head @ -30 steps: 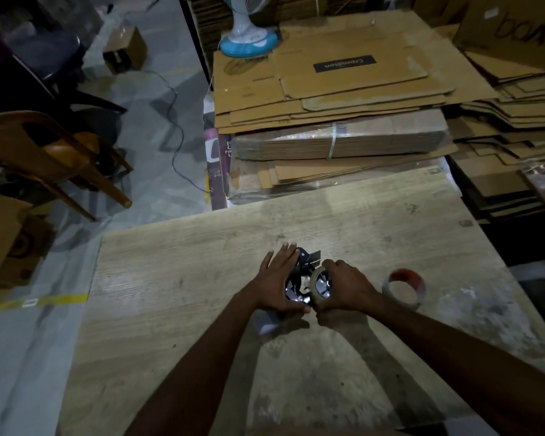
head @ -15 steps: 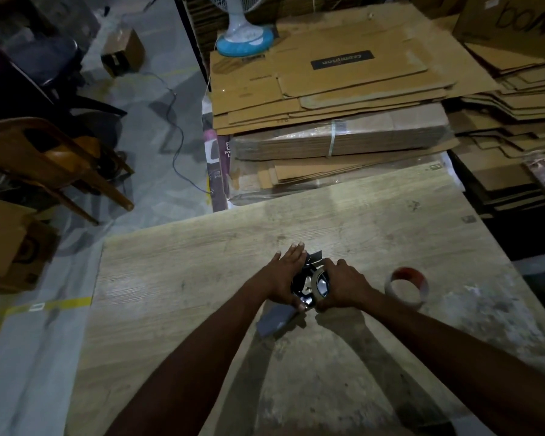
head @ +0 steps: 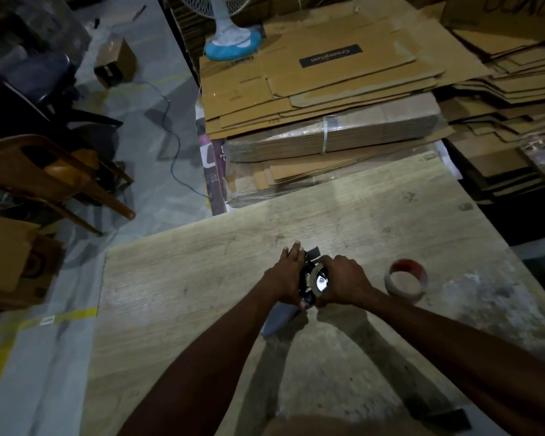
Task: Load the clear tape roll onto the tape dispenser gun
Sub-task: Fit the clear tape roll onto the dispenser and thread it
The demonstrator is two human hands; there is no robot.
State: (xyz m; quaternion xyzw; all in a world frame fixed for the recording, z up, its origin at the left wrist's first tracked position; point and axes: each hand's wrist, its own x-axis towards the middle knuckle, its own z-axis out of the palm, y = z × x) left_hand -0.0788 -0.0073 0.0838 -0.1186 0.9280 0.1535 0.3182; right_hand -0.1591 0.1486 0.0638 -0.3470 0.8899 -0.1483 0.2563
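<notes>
Grey-handled tape dispenser gun, pale wood-grain table, blue fan base.

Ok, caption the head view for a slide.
Left hand braces the dark tape dispenser gun while right hand grips the clear tape roll on it; red-cored roll lies nearby.

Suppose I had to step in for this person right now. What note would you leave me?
Left hand: fingers straight, bracing the tape dispenser gun on the table.
Right hand: grips the clear tape roll, pressing it against the gun's side.
Done: roll is at the gun; fully seated or not, I cannot tell.
Left: probably seat it, then thread the tape end.
A second roll lies apart, to the right.
</notes>
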